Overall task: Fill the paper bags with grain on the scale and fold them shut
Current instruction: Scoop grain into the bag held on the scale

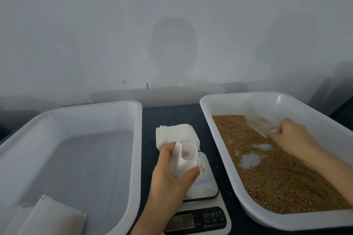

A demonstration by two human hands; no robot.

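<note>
The left hand [172, 173] curls its fingers round a white paper bag [184, 160] and holds its mouth open over the scale [205, 185]. At 3 o'clock from the scale, the right hand [292, 139] pinches a clear scoop [257, 122] that lies on the grain [277, 177] in a white tray [238, 96]. A stack of bags [175, 132] lies at 12 o'clock.

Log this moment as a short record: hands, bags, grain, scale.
left hand: grips an open white paper bag with a drawstring, apparently empty, over the white digital kitchen scale
right hand: holds a clear plastic scoop in the brown grain
grain: lies in the right white plastic tray
scale: between the trays, reading blurred
spare bags: white stack behind the scale
filled bags: near corner of the left white plastic tray
</note>
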